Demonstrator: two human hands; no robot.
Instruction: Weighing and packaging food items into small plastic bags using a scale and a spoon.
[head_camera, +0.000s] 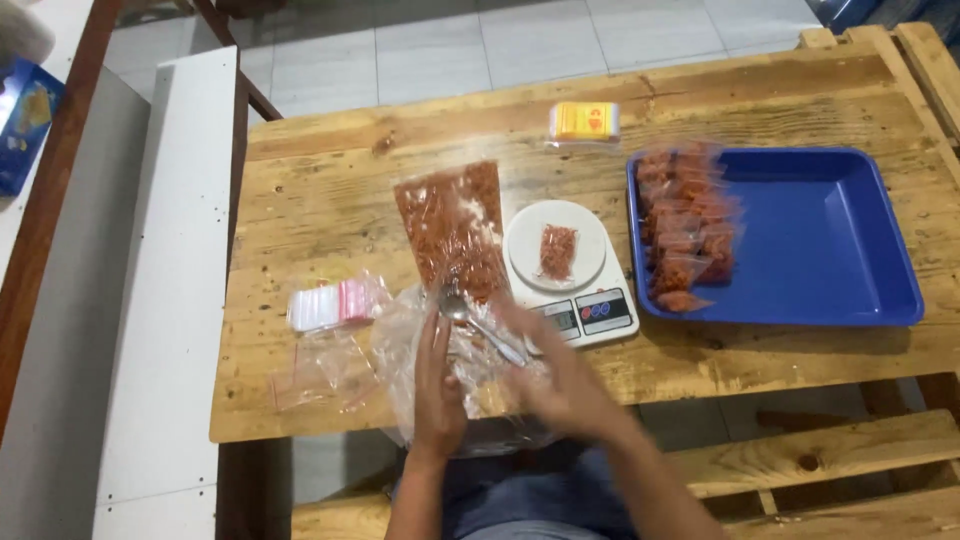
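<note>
Rough wooden plank table (320, 200); pale tiled floor (450, 50); white panel (170, 300) alongside.

Table (330, 200): pale yellow-brown planks with dark knots and stains. Tray (840, 240): solid deep blue. Scale (570, 285): white, with a dark display and grey panel. Large bag (455, 235): clear film over orange-red contents. Packets (685, 225): clear, same orange-red filling. Small bags (335, 303): clear with red strips. Box (585, 120): yellow with red marks. Spoon (455, 305): silver. Floor (450, 45): pale grey tiles.
</note>
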